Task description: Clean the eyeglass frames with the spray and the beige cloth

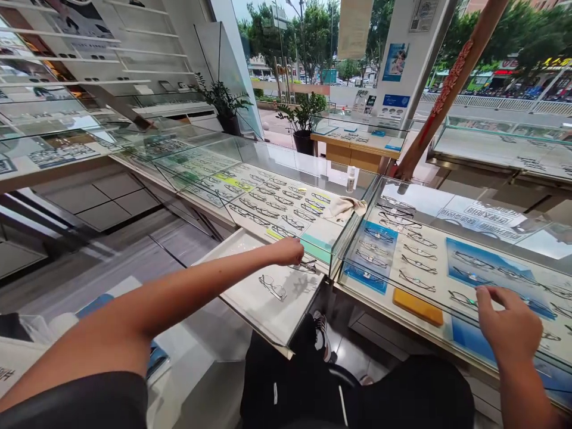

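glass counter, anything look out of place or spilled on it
A rumpled beige cloth sits bunched near the small upright bottle; it looks odd beside the orderly rows of eyeglasses. No spill is visible on the glass counter.

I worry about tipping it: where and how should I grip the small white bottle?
Grip the white bottle around its narrow, upright body, probably from above, fingers at left and right; the crumpled beige cloth lies on its near side.
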{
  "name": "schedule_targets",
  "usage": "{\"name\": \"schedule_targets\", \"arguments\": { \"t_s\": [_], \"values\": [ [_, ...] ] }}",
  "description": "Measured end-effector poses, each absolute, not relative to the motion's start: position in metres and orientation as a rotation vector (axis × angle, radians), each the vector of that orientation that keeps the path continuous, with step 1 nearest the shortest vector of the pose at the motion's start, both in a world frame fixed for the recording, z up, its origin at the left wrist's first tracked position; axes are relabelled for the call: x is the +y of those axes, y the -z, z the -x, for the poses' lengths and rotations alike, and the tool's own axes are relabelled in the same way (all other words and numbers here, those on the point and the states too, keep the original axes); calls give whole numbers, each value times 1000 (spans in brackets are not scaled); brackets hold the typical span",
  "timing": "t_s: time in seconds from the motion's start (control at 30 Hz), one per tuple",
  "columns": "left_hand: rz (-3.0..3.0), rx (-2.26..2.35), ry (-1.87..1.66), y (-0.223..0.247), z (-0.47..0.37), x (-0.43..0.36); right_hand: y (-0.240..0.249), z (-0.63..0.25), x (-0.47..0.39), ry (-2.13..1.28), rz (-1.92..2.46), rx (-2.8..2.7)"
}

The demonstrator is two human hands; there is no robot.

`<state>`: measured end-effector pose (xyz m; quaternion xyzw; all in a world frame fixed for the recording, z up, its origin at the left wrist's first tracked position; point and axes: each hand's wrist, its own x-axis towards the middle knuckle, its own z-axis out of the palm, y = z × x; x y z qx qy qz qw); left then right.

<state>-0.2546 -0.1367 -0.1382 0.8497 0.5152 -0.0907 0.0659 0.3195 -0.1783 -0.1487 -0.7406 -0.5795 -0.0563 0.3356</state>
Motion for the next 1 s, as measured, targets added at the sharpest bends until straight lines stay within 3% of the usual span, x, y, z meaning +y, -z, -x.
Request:
{"name": "schedule_targets", "arguments": {
  "t_s": [0.43, 1.0],
  "values": [
    [-2739, 1463, 165, 196, 236, -48, 150, -311, -175, 342, 1905, -1467],
    [-2804, 1419, 23, 194, 241, -26, 146, -304, -179, 291, 1927, -1430]
  ]
}}
